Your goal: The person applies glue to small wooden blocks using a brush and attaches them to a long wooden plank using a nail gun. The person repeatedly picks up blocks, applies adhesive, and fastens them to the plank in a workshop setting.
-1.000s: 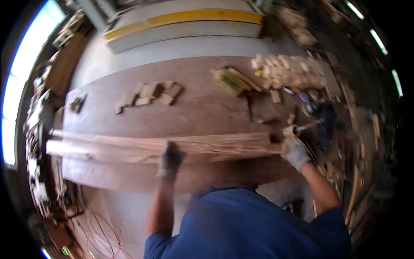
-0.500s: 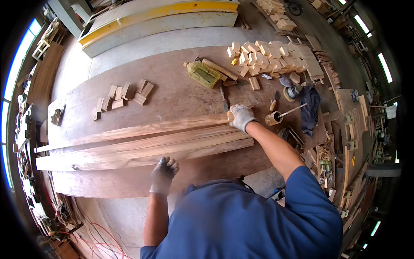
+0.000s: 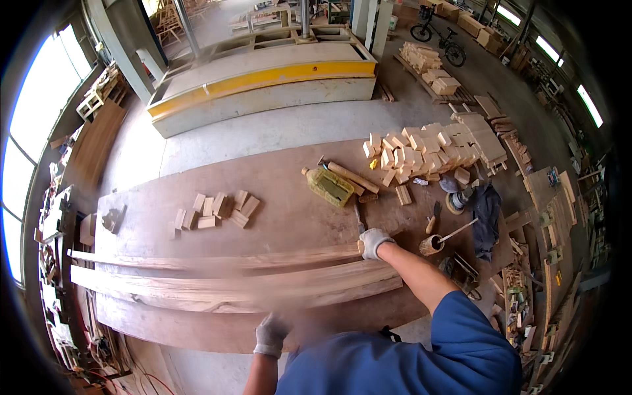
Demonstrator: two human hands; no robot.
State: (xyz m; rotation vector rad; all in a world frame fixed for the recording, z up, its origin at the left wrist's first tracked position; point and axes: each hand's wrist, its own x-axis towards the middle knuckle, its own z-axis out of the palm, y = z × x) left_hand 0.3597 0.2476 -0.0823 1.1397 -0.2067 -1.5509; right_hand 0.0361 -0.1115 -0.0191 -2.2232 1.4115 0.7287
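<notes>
My right hand [image 3: 375, 243], in a pale work glove, is closed around the right end of a narrow wooden board [image 3: 145, 262]. That board lies lengthwise across the brown worktable [image 3: 164, 329]. Just nearer to me lie wider boards [image 3: 178, 294], side by side, with dark grain marks. My left hand [image 3: 270, 334], also gloved, hovers near the table's front edge, below the wider boards and apart from them. Its fingers are blurred. A chisel-like tool [image 3: 359, 216] with a dark blade lies just beyond my right hand.
Small wooden blocks [image 3: 222, 205] lie at the table's left, with a big block pile [image 3: 421, 150] at the far right. A yellowish plastic bottle [image 3: 329, 186], a pot with a stick [image 3: 431, 245], a sander [image 3: 455, 201] and dark cloth [image 3: 486, 220] surround the right side.
The view has tilted up, so the table sits lower in the picture. My left hand has drawn back slightly from the boards. My right hand stays at the narrow board's end.
</notes>
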